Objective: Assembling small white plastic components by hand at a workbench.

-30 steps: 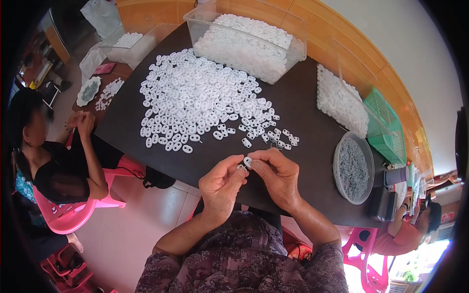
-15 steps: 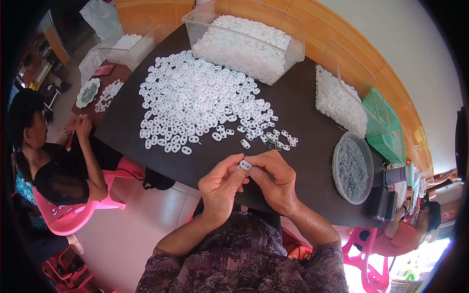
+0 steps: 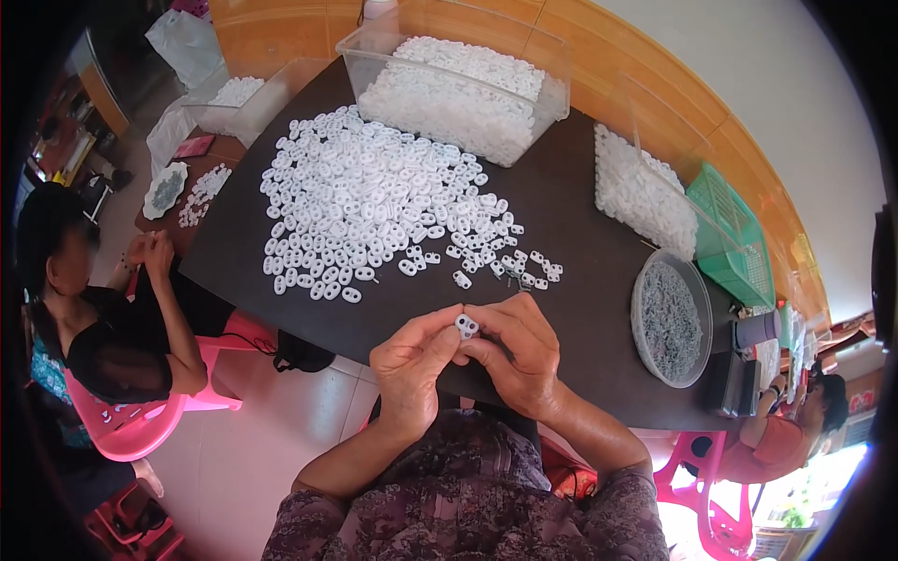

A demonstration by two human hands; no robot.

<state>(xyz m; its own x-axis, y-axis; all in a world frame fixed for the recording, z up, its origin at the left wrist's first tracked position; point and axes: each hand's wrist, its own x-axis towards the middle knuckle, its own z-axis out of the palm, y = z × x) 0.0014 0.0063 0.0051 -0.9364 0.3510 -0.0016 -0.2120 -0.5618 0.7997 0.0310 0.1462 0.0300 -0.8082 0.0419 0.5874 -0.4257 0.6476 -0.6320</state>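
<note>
HANDLING: SMALL WHITE TWO-HOLED OVAL PLASTIC PIECE (image 3: 466, 325)

The piece is held on the near side of the broad heap of glossy white oval pieces (image 3: 346, 187), pinched in the closed fingertips of the left hand (image 3: 410, 369) and right hand (image 3: 520, 363). Light weight, stiffness and slight slipperiness are expected; breakage is unlikely. Its rim should be gripped, holes uncovered. Right of the heap, a round clear tub (image 3: 707, 329) is placed.

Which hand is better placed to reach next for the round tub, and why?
Probably the right hand: the round tub stands off to its right, while the left hand is farther away, pinching the two-holed white piece.
</note>
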